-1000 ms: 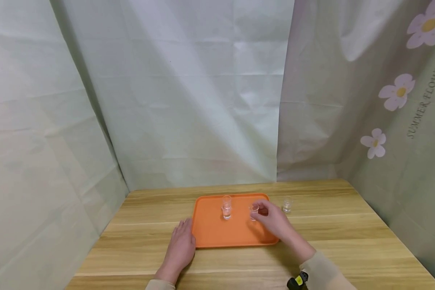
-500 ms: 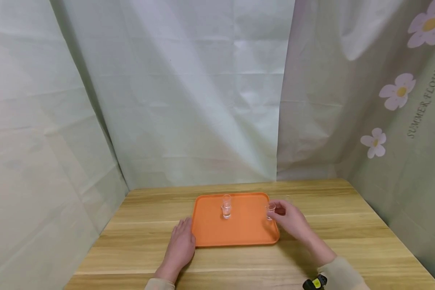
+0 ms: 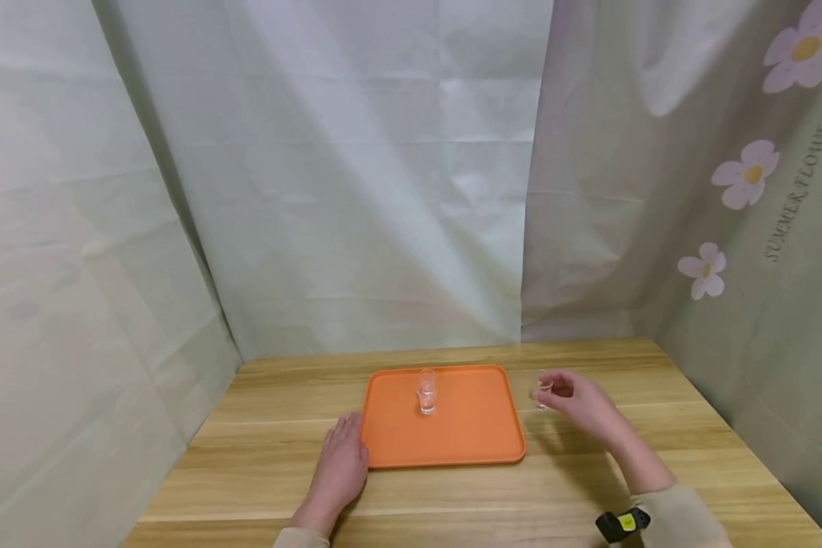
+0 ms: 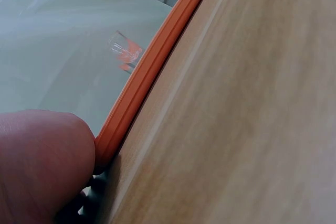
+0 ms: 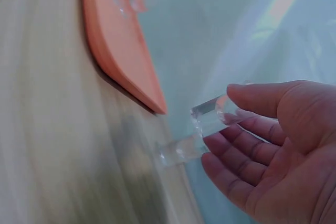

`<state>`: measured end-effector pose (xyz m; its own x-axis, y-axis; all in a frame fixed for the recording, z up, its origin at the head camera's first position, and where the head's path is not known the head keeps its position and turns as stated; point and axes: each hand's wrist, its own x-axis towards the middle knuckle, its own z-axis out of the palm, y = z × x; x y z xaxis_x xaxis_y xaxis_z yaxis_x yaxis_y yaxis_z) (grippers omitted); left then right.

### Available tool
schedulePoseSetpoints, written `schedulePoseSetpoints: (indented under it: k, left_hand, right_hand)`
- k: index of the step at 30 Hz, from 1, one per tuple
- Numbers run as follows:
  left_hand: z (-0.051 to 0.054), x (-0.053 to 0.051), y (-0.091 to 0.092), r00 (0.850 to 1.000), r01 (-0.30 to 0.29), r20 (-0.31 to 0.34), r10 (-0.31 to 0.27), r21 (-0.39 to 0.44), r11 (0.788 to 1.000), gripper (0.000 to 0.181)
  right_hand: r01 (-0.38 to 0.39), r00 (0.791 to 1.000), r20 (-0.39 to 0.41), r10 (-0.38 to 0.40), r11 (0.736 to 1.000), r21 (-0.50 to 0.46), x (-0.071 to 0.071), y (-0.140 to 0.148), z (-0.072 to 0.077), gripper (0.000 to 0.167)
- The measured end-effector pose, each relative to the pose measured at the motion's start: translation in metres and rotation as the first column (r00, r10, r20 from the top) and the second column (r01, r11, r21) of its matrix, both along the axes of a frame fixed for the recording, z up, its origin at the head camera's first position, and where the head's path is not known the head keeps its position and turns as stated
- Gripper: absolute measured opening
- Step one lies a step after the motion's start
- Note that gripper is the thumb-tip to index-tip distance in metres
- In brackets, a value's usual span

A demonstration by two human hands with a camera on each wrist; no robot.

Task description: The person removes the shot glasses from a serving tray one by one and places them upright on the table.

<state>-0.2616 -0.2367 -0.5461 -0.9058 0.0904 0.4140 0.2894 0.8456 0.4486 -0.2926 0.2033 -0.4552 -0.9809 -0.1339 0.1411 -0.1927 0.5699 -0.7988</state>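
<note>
My right hand [image 3: 578,399] pinches a clear shot glass [image 5: 207,116] between thumb and fingers, beyond the tray's right edge. Close to it in the right wrist view, a second clear shot glass [image 5: 181,150] stands on the table, partly hidden by the held one. My left hand [image 3: 341,460] lies at the left edge of the orange tray [image 3: 466,438], its thumb [image 4: 50,156] against the rim in the left wrist view. Two clear shot glasses [image 3: 427,402] are on the tray, one showing above the other; whether they are stacked I cannot tell.
Under everything is a wood-grain table [image 3: 281,396]. Pale curtains [image 3: 383,190] close off its back and both sides, the right one printed with flowers [image 3: 705,270]. A dark strap with a yellow patch [image 3: 623,524] sits at my right wrist.
My right hand has carried its shot glass rightward, from over the tray to past its right edge, by the glass on the table. The left hand and tray stay in place.
</note>
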Motion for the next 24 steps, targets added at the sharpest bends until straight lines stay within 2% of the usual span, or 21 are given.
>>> schedulePoseSetpoints:
  k: [2, 4, 6, 11, 15, 16, 18, 24]
  left_hand:
    - [0.009, 0.004, 0.002, 0.999, -0.008, 0.043, 0.009, -0.013, 1.0, 0.05]
    - [0.013, 0.005, 0.003, 0.997, -0.016, 0.071, 0.018, -0.03, 0.999, 0.051]
    - [0.013, 0.005, 0.002, 0.996, -0.02, 0.083, 0.023, -0.038, 0.999, 0.051]
    - [0.0, 0.0, -0.001, 1.0, -0.013, 0.027, 0.013, -0.011, 1.0, 0.051]
    - [0.007, 0.004, 0.001, 0.999, -0.003, 0.037, 0.003, -0.011, 1.0, 0.051]
    - [0.006, 0.003, 0.0, 1.0, -0.004, 0.024, 0.004, -0.023, 1.0, 0.05]
    - [0.009, 0.005, 0.001, 0.999, -0.002, 0.033, 0.003, -0.019, 1.0, 0.051]
    - [0.004, 0.002, 0.001, 0.999, -0.008, 0.036, 0.008, -0.009, 1.0, 0.052]
  right_hand:
    - [0.009, 1.0, 0.007, -0.009, 1.0, 0.003, 0.0, 0.005, 0.003, 0.044]
    - [0.027, 1.0, 0.01, -0.027, 1.0, 0.006, -0.001, 0.01, 0.006, 0.044]
    - [0.044, 0.999, 0.008, -0.044, 0.999, 0.011, -0.002, 0.014, 0.007, 0.044]
    - [0.075, 0.997, -0.005, -0.075, 0.997, 0.014, -0.006, 0.021, 0.002, 0.042]
    - [0.105, 0.994, -0.022, -0.104, 0.994, 0.023, -0.01, 0.026, -0.005, 0.042]
    - [0.115, 0.993, -0.024, -0.114, 0.993, 0.024, -0.011, 0.027, -0.007, 0.042]
    - [0.133, 0.991, -0.025, -0.133, 0.991, 0.026, -0.014, 0.029, -0.01, 0.043]
    - [0.164, 0.987, -0.007, -0.164, 0.986, 0.021, -0.022, 0.033, -0.018, 0.048]
